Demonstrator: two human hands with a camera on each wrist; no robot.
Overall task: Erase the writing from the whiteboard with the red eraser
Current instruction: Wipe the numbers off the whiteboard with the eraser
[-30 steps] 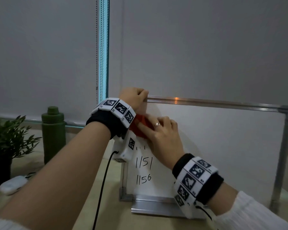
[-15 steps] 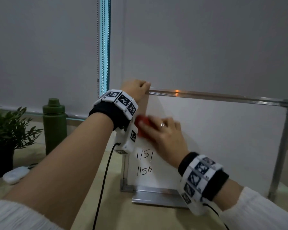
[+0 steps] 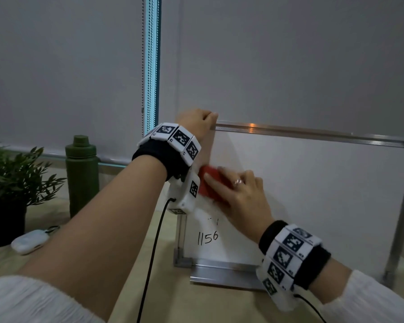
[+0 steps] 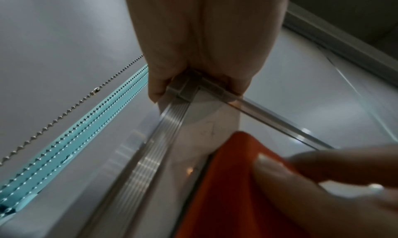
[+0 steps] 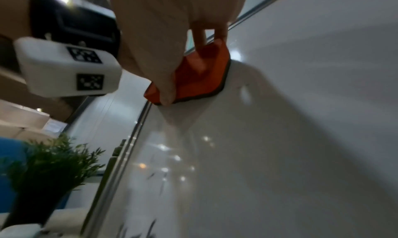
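Whiteboard corner gripped by left hand; right hand presses red eraser.

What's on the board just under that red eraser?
Under the red eraser, faint leftover strokes, then the number 1156 on the whiteboard. Anything beneath the eraser and the right hand is hidden.

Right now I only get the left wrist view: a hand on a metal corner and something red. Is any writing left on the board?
Observer: Yes. In the head view, 1156 stands low on the whiteboard, below the red eraser.
Visitor: What moves the eraser?
Observer: The right hand holds it against the board.
Visitor: Anything beside the board?
Observer: A green bottle and a potted plant stand to its left.
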